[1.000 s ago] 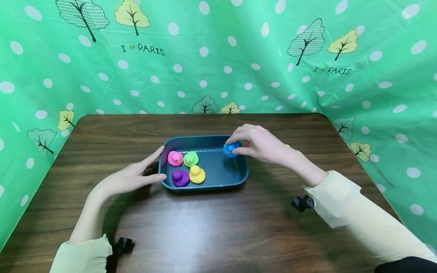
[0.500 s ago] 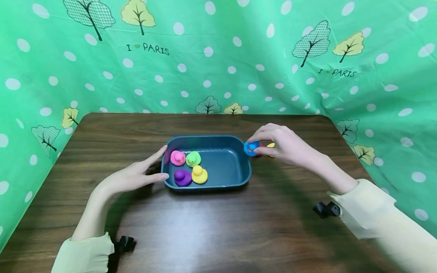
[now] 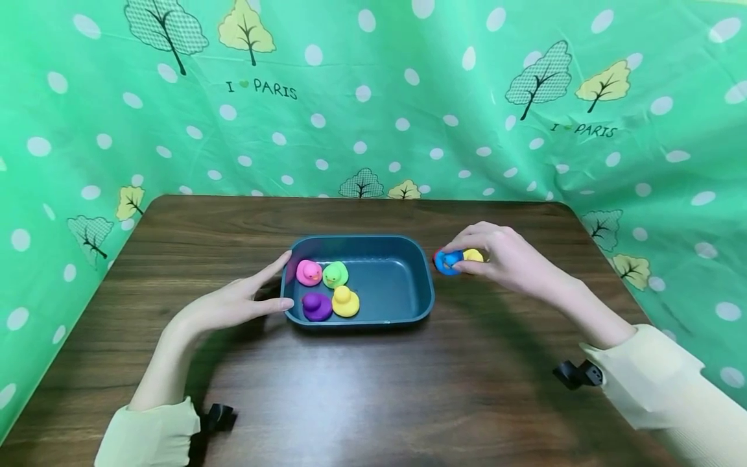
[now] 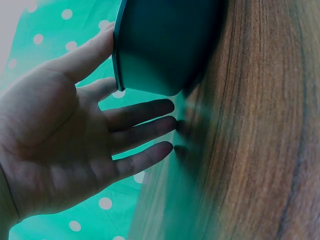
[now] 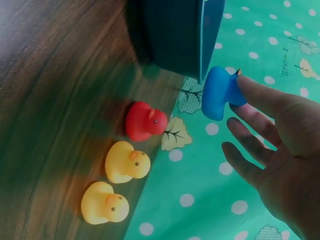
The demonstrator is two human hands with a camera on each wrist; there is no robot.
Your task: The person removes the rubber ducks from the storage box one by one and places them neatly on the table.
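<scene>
On my head feed, the left hand (image 3: 236,303) reaches the left end of a dark blue rectangular bin (image 3: 385,285), fingers and thumb extended and spread, touching its rim. Inside that end I see four toy ducks: the pink duck (image 3: 309,273) and green duck (image 3: 335,275) at the back, the purple duck (image 3: 317,306) and yellow duck (image 3: 346,301) in front. Outside the bin's right end, the right hand (image 3: 504,256) pinches a blue toy duck (image 3: 446,261). It covers most of a red duck, with yellow showing just beside the fingers.

From the left wrist I get the thumb at the bin's rim, the index finger partly behind the wall, and the other three fingers stretched out below it, holding nothing.

My right wrist feed shows thumb and fingertips gripping the blue duck clear of the wooden tabletop (image 5: 65,100), near the bin's corner; the remaining fingers are loosely extended. On the table, the red duck (image 5: 145,121) and two more yellow ducks (image 5: 126,162) sit in a row.
</scene>
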